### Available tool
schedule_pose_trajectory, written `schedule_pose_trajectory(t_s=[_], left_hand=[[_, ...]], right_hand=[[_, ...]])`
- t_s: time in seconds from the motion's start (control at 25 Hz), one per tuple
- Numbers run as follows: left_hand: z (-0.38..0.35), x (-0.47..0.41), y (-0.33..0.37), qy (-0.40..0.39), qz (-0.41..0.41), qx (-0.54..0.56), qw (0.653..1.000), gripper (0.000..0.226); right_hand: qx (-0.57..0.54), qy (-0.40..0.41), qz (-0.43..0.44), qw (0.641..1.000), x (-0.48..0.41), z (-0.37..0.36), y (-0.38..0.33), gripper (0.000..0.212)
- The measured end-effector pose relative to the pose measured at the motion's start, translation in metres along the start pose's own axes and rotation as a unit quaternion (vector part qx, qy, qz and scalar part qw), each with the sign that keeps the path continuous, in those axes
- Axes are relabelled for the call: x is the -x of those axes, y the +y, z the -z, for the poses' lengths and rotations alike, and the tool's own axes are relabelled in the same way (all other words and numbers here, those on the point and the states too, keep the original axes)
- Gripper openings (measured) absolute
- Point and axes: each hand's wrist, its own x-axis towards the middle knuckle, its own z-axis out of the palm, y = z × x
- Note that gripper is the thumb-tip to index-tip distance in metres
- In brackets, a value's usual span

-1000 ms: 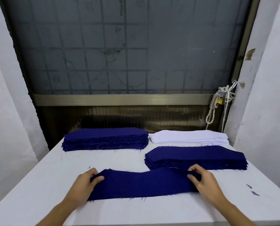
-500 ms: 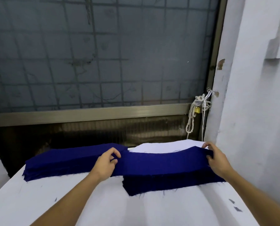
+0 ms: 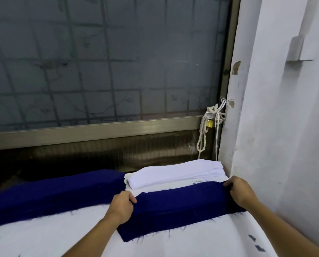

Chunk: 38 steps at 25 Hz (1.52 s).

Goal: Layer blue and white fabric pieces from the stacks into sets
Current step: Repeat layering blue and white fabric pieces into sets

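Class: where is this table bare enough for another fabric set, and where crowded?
Bare: the white table in front of the left dark blue fabric stack and between the forearms. Crowded: far right, where the white fabric stack nearly meets the right dark blue stack gripped by left hand and right hand.

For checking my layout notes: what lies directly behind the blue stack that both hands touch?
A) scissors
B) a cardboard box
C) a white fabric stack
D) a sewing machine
C: the white fabric stack lies just behind the near blue stack, where left hand and right hand grip a blue fabric piece.
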Motion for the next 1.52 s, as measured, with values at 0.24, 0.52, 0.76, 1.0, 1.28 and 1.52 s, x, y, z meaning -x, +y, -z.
schedule_pose_trajectory(t_s=[0.24,0.52,0.76,1.0,1.28,1.52], left_hand=[[-0.009,0.007,-0.007,-0.022,-0.01,-0.107,0.994,0.025],[0.04,-0.003,-0.011,0.046,-0.031,-0.149,0.987,0.021],[0.114,-0.025,-0.056,0.137,-0.054,-0.096,0.985,0.015],[0.165,-0.05,-0.136,0.137,-0.011,-0.109,0.985,0.014],[0.173,-0.078,-0.197,0.077,0.012,-0.127,0.989,0.023],[0.169,-0.086,-0.203,0.053,-0.024,-0.165,0.985,0.013]], right_hand=[[0.183,0.047,0.051,0.981,0.012,-0.007,0.013,0.03],[0.073,0.083,0.1,0.989,0.025,-0.005,-0.067,0.025],[-0.098,-0.016,0.114,0.988,0.026,-0.041,-0.185,0.014],[-0.127,-0.079,0.194,0.969,0.028,-0.104,-0.3,0.013],[-0.068,-0.094,0.308,0.944,0.017,-0.152,-0.372,0.014],[-0.018,-0.073,0.363,0.929,0.016,-0.179,-0.412,0.032]])
